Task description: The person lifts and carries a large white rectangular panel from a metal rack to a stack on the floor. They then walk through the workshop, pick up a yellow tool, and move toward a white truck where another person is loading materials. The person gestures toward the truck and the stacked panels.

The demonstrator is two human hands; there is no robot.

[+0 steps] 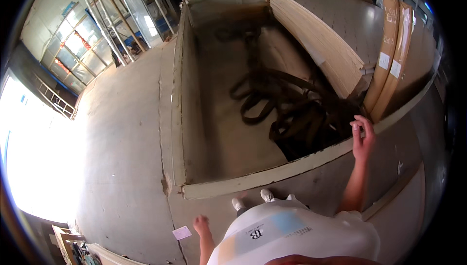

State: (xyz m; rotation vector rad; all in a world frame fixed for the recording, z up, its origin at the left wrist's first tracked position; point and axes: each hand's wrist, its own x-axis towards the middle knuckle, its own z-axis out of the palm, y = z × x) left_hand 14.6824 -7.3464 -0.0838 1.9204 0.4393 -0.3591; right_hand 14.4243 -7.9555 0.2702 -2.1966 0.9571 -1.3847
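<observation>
The right hand (363,138) reaches over the near rim of the large open cream-painted metal bin (253,180), fingers loosely curled and grasping nothing, just right of the tangled dark webbing straps (292,114) inside. The left hand (201,225) hangs released near the concrete floor (121,143). Taking a strap likely calls for leaning farther in.

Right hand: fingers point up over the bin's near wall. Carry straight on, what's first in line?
The right hand sits at the bin's near rim. Straight ahead it would likely meet the dark coiled straps first, with the tan cardboard-wrapped bundle close alongside. Depth is unclear.
</observation>
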